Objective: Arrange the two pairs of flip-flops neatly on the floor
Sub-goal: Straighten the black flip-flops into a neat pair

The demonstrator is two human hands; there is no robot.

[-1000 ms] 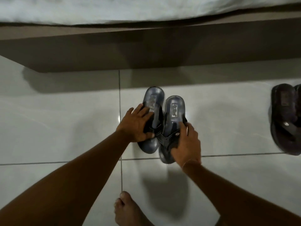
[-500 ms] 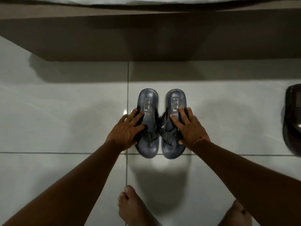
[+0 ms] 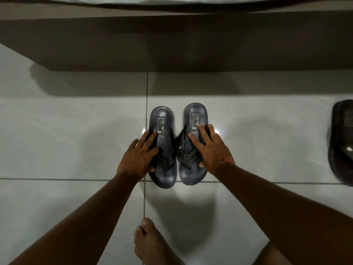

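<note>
Head view: grey flip-flops lie flat on the floor, side by side, just short of the bed base, heels toward it. Left hand rests flat on the left sandal, fingers spread, gripping nothing; right hand likewise on the right one. Soles look like light, bendy rubber, smooth and a bit glossy, black straps, printed heel label. Probably slide easily on tile; best nudged by the sole edges or lifted by the straps. Dark second pair sits well right of the grey pair, half cut off.
</note>
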